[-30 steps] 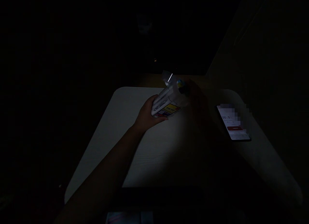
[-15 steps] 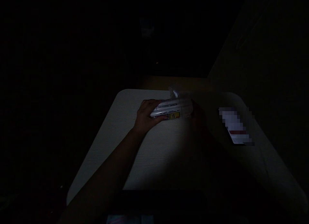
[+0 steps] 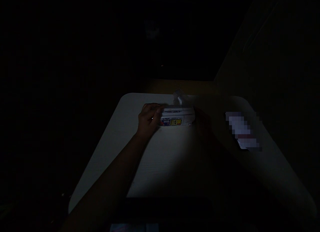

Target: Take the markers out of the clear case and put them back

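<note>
Near the far edge of the table lies a clear plastic-wrapped pack (image 3: pixel 176 117) of white, rounded items, with a colourful yellow and blue label on its near side. What is inside is too dark to name. At its left end, my left hand (image 3: pixel 148 120) is closed on the wrapping, thumb and fingers drawn together. My right hand (image 3: pixel 203 122) is at the right end in deep shadow; its fingers are hidden, so their grip does not show. A loose, crinkled flap of clear film (image 3: pixel 178 97) sticks up behind the pack.
The pale table (image 3: pixel 160 158) has rounded corners. To the right lies a phone (image 3: pixel 242 132) with a lit, blurred screen. A dark panel (image 3: pixel 180 45) stands beyond the table. Most surroundings are black, and shadow covers the table's right side.
The pack has shifted slightly left and nearer, showing more of its label. My left thumb has drawn back from along the near side to the left end. My right hand has moved slightly left.
</note>
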Action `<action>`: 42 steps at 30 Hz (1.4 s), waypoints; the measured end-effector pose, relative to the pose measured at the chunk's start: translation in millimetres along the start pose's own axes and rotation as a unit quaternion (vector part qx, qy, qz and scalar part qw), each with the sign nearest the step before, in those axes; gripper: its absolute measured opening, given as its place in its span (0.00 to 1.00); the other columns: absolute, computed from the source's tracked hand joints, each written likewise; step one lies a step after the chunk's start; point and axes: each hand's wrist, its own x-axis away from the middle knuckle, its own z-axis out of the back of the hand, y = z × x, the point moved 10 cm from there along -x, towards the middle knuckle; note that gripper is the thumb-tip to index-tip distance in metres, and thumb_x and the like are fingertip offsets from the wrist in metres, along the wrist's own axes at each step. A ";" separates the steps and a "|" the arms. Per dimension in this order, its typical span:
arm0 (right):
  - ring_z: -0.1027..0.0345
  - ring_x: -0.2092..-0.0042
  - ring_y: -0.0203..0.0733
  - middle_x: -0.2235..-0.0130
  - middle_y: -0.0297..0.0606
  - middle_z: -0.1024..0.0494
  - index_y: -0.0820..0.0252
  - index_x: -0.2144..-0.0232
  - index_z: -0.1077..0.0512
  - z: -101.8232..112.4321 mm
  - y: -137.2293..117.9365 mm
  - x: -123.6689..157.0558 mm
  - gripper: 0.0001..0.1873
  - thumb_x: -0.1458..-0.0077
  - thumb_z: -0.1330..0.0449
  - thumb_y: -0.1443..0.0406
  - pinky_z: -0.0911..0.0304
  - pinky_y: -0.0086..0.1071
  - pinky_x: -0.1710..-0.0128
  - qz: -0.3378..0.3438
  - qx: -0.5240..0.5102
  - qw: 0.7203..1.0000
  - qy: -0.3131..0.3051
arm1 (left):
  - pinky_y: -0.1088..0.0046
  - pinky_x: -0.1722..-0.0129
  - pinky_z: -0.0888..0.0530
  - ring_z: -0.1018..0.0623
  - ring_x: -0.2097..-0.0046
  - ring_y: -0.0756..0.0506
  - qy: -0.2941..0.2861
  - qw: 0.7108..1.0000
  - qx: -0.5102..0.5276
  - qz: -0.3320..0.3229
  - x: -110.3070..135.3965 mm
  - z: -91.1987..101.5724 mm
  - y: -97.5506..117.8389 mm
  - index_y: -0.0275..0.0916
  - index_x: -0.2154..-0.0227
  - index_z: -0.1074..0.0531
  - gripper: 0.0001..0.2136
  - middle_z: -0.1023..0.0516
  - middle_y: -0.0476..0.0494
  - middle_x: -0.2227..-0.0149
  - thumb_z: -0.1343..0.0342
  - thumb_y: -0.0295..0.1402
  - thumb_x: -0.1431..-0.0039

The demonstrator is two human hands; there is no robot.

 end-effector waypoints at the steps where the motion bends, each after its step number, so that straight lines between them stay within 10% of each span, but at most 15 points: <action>1: 0.33 0.58 0.36 0.55 0.39 0.29 0.62 0.55 0.33 1.4 0.8 0.7 0.16 0.42 0.48 0.59 0.33 0.35 0.58 -0.003 0.001 1.000 0.000 | 0.68 0.57 0.29 0.26 0.57 0.50 0.000 1.000 0.001 0.000 0.0 0.1 0.3 0.41 0.62 0.25 0.10 0.23 0.46 0.62 0.51 0.32 0.40; 42: 0.32 0.63 0.31 0.61 0.37 0.27 0.63 0.61 0.31 17.8 10.9 -7.2 0.13 0.41 0.48 0.60 0.33 0.29 0.63 -0.009 0.053 0.999 0.002 | 0.68 0.57 0.29 0.26 0.59 0.49 -0.013 0.999 -0.019 0.049 3.3 -4.6 -8.6 0.41 0.63 0.25 0.13 0.23 0.46 0.62 0.54 0.38 0.39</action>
